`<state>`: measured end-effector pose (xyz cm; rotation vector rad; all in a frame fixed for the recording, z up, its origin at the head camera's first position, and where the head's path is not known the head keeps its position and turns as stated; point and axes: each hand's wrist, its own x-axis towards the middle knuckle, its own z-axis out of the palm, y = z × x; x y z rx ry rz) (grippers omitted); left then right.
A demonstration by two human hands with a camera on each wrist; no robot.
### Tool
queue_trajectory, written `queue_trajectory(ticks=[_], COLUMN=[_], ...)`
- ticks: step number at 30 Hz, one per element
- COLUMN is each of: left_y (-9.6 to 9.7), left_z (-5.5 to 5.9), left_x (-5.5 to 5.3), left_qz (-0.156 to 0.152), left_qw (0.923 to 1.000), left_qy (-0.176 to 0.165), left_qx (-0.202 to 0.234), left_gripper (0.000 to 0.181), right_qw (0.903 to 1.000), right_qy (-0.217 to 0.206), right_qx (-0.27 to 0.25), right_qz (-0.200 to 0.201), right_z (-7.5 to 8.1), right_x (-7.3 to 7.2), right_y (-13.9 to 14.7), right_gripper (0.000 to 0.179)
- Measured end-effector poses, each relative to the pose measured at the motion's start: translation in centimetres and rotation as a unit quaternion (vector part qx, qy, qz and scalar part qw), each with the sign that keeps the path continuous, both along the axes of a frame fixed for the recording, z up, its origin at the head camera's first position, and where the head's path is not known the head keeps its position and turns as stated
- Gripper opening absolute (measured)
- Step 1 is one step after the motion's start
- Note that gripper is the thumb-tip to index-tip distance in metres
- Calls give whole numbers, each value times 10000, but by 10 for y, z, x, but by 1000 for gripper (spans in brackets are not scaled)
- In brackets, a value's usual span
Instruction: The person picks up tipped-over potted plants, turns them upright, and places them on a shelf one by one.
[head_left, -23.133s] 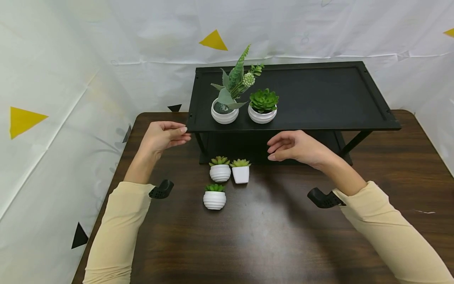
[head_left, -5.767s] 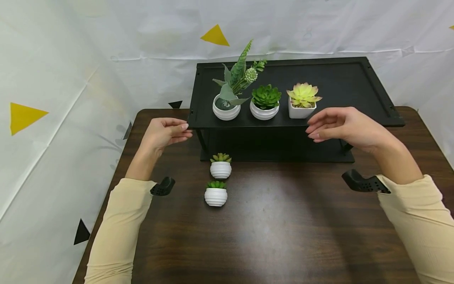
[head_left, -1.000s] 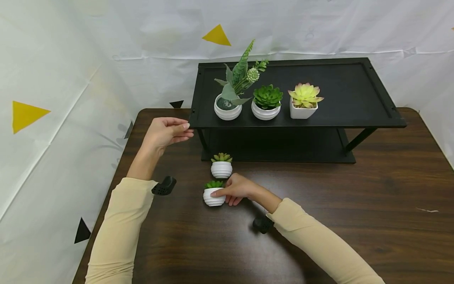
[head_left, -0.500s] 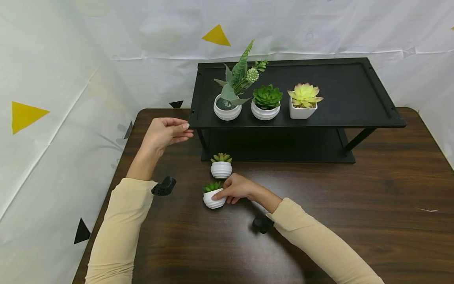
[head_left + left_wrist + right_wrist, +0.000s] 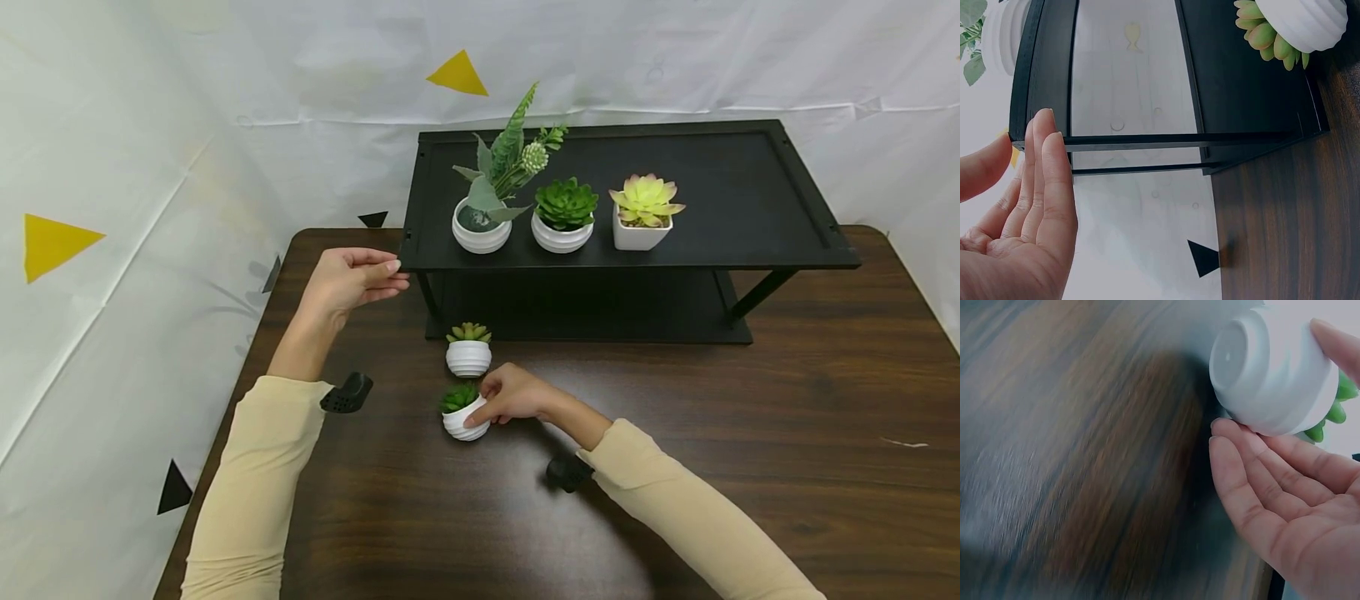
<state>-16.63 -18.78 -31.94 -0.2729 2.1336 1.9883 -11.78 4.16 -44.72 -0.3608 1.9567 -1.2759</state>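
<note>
My right hand (image 5: 517, 393) grips a small potted succulent (image 5: 465, 423) by its white ribbed pot, thumb on one side and fingers on the other. The pot is tilted, and its underside faces the camera in the right wrist view, close over the wooden table. My left hand (image 5: 341, 287) pinches the front left corner of a black two-tier shelf (image 5: 712, 192), thumb at the top edge and fingers straight below it, as the left wrist view shows. Just behind the held pot stands another succulent (image 5: 468, 357) in a round white pot, upright on the table.
Along the shelf's top stand a tall leafy plant (image 5: 480, 237), a dark green succulent (image 5: 566, 208) and a yellow-green succulent (image 5: 643, 204) in a square pot. The lower tier (image 5: 600, 308) sits behind the table pots. White sheeting (image 5: 315, 67) hangs behind and left.
Seconds ago the right hand was beside the square pot on the shelf. Over the last second it has tipped the green succulent's pot and shifted it slightly right. The left hand stays put.
</note>
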Motion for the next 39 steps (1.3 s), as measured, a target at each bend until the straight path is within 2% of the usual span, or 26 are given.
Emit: queue_trajectory(ticks=[4, 8, 15, 21, 26, 34, 39], left_y=[0, 0, 0, 1, 0, 1, 2], left_z=[0, 1, -1, -1, 0, 1, 2], left_x=[0, 0, 0, 0, 0, 1, 1], left_qz=[3, -23, 0, 112, 18, 41, 44], left_qw=[10000, 10000, 10000, 9999, 10000, 9999, 9998], left_qy=[-20, -10, 24, 44, 5, 2, 2], left_qx=[6, -9, -55, -116, -63, -158, -187], left_gripper=[30, 31, 26, 22, 27, 28, 28], right_qw=[9997, 9993, 9986, 9966, 9955, 9928, 9923], right_qy=[222, 349, 316, 499, 558, 972, 1086], right_qx=[4, -56, -310, -442, -506, -294, -192], right_qz=[33, 99, 274, 484, 575, 634, 559], right_z=[1, 0, -1, -2, -2, -4, -4], right_x=[-1, -4, -6, -6, -7, -7, -4], right_y=[10, 20, 31, 34, 37, 44, 48], right_gripper=[35, 36, 44, 51, 58, 63, 60])
